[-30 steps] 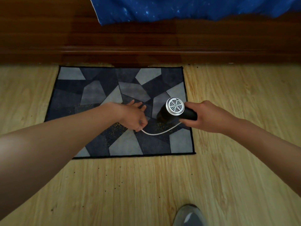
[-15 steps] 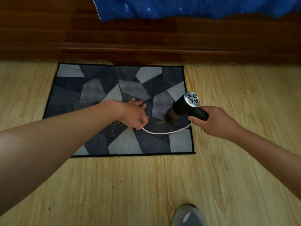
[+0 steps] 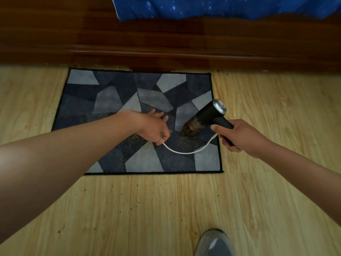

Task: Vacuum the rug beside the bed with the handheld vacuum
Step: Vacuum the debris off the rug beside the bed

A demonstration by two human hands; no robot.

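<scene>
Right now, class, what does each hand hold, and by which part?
The right hand grips the vacuum by its handle; the left hand pinches the cord, away from the handle.

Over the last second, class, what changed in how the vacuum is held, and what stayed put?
The right hand shifted right, toward the right edge of the rug, tilting the handheld vacuum: its rear grille, which faced the camera, now points up-right, nozzle angled down-left at the rug. The left hand still pinches the white cord; the rug has not moved.
</scene>
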